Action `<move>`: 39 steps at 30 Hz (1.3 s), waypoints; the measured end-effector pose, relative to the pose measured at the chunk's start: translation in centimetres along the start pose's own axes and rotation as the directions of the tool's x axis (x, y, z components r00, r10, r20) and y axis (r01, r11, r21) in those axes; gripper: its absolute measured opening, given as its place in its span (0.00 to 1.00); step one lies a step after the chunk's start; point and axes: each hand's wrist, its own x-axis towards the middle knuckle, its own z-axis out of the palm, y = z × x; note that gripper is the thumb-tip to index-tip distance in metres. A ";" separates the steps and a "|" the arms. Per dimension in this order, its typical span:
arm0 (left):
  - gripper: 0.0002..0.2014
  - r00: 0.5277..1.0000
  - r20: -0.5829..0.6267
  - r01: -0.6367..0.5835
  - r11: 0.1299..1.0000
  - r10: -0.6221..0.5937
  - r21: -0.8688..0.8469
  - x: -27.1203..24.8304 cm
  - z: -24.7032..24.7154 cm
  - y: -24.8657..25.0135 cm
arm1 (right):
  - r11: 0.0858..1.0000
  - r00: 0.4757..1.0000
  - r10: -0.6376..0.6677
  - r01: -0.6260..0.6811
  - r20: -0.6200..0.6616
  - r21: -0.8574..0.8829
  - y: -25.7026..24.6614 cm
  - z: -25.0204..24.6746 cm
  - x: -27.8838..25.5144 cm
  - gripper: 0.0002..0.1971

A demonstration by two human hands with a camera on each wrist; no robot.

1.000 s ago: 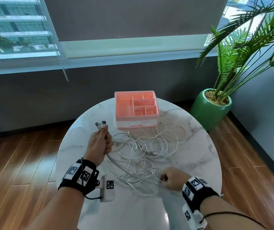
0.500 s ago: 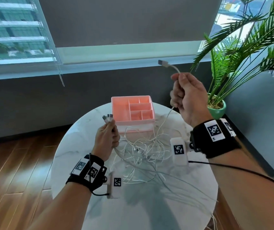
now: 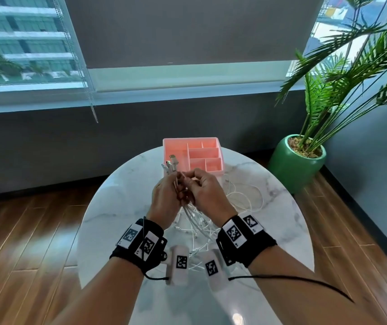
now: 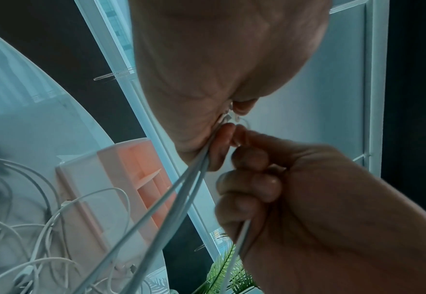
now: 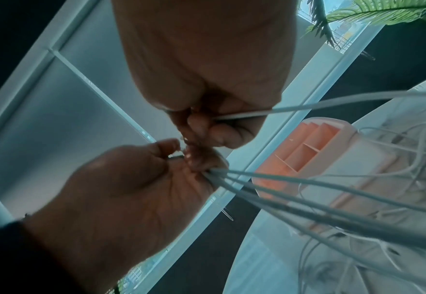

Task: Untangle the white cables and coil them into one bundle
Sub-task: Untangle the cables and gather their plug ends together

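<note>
Several white cables point(image 3: 243, 199) lie tangled on the round marble table point(image 3: 117, 207), with strands rising to both hands. My left hand point(image 3: 176, 184) grips several cable ends above the table; their plugs point(image 3: 171, 163) stick up past its fingers. My right hand point(image 3: 193, 181) is pressed against the left and pinches one more white cable point(image 5: 244, 115). In the left wrist view taut strands point(image 4: 181, 191) run from the left hand's fingers point(image 4: 222, 139) down to the pile. In the right wrist view the gripped strands point(image 5: 269, 185) fan out from the left hand point(image 5: 136, 189).
A pink compartment organizer point(image 3: 201, 156) stands at the table's far edge, just behind the hands, with cable loops against its front. A green pot with a palm point(image 3: 295, 165) stands on the wooden floor at the right. A dark wall and a window lie beyond.
My right hand pulled a cable end up from the pile, raised it high, then brought it down to the left hand. The left hand has kept its grip on the plug ends.
</note>
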 end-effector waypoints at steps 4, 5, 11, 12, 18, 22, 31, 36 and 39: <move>0.18 0.999 -0.021 -0.035 0.997 0.037 0.064 -0.1 -0.3 -0.6 | 0.986 0.999 -0.047 0.047 0.004 -0.160 0.8 -0.3 -0.2 0.06; 0.17 0.999 -0.023 -0.036 0.997 0.038 0.074 -0.2 -0.3 -0.7 | 0.970 0.997 -0.077 0.075 0.002 -0.233 0.8 -0.5 -0.3 0.06; 0.17 0.998 -0.035 -0.052 0.992 0.056 0.116 0.1 -0.2 -1.8 | 0.862 0.983 -0.180 0.174 0.034 -0.476 0.5 -1.3 -0.5 0.08; 0.17 0.997 -0.047 -0.059 0.991 0.064 0.117 0.2 -0.2 -2.0 | 0.838 0.980 -0.196 0.191 0.044 -0.511 0.4 -1.4 -0.7 0.08; 0.16 0.973 -0.216 -0.084 0.996 0.086 0.018 0.7 -1.0 -0.4 | 0.829 0.986 -0.113 0.160 0.121 -0.536 2.7 -3.0 -1.8 0.12; 0.18 0.949 -0.305 -0.155 0.957 0.075 -0.247 1.4 -3.0 2.4 | 0.827 0.980 0.165 -0.078 0.108 -0.556 7.6 -6.9 -3.4 0.15; 0.19 0.976 -0.195 -0.124 0.981 0.093 -0.152 0.7 -3.9 3.3 | 0.782 0.850 0.468 -0.526 -0.242 -0.334 11.1 -12.1 -3.0 0.15; 0.20 0.977 -0.185 -0.115 0.992 0.103 -0.054 0.5 -3.4 3.2 | 0.970 0.946 0.235 -0.215 -0.222 0.111 -1.1 -11.6 0.4 0.16; 0.20 0.976 -0.190 -0.115 0.993 0.105 -0.038 0.3 -3.0 3.1 | 0.974 0.976 -0.091 0.129 -0.200 0.188 -8.8 -10.9 1.2 0.07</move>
